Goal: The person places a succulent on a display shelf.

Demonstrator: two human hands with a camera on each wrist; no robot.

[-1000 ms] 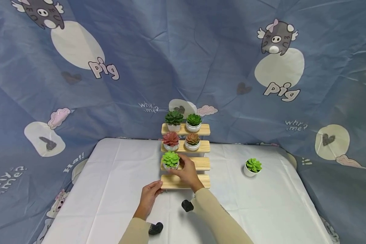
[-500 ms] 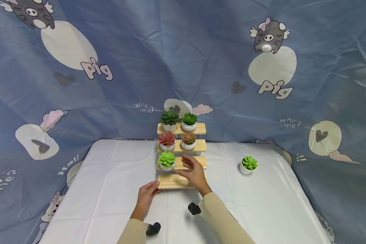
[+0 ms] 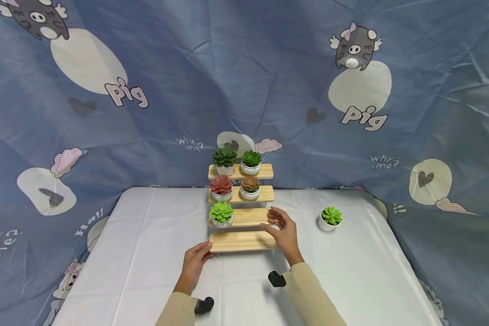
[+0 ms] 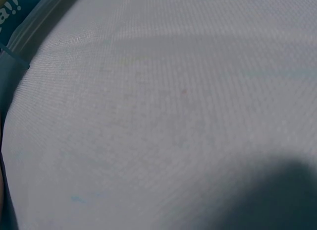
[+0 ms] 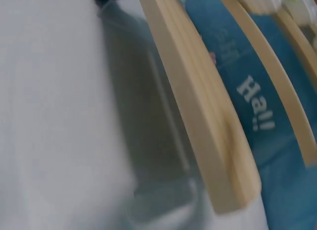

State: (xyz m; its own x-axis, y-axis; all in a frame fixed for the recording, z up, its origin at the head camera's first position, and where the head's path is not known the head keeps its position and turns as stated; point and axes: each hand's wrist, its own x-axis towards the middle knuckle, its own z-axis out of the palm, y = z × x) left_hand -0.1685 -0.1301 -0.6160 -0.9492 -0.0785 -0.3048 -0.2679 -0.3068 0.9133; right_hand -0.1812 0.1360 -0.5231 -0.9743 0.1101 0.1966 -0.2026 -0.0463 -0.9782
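Observation:
In the head view a stepped wooden plant stand (image 3: 242,242) rises in several tiers. My left hand (image 3: 194,264) holds the left end of its lowest board. Near the right end of the third board from the top is my right hand (image 3: 283,233), fingers spread and loosely bent, nothing in them. A light green succulent (image 3: 221,213) in a white pot sits at that board's left. One tier up are a red succulent (image 3: 221,185) and a brown one (image 3: 250,184). The top board bears a dark green succulent (image 3: 225,157) and a brighter green one (image 3: 251,159).
Off to the right, a small green succulent (image 3: 331,218) in a white pot stands on the white tablecloth (image 3: 159,235). A blue printed curtain (image 3: 212,81) hangs behind the table. The right wrist view shows the lowest board (image 5: 198,101) close up.
My right hand has let go of the light green succulent's pot and moved right, past the middle of the stand. My left hand stays at the lowest board. The head view has shifted slightly.

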